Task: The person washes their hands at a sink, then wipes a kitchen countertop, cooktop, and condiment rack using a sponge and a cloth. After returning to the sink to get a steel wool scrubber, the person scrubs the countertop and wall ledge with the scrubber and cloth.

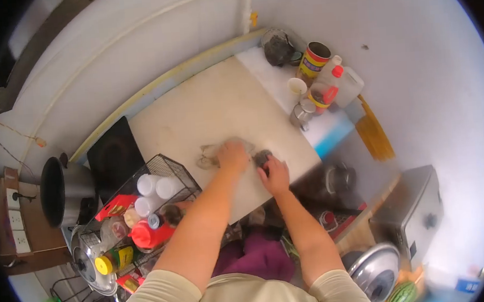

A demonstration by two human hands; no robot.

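On the pale board [194,106], my left hand [233,156] lies over a crumpled greyish cloth [209,158], which shows on both sides of it. My fingers there are blurred, and how they are bent cannot be made out. To its right, near the board's front edge, my right hand [275,174] has its fingers against a small dark object [262,158]. What this dark thing is cannot be told.
A wire basket [167,166] of bottles and white containers stands at the left, beside a black panel [115,157] and a steel pot [68,191]. Behind right are a yellow can [313,62], a paper cup [297,86], a glass jar [302,114] and plastic bottles [348,86].
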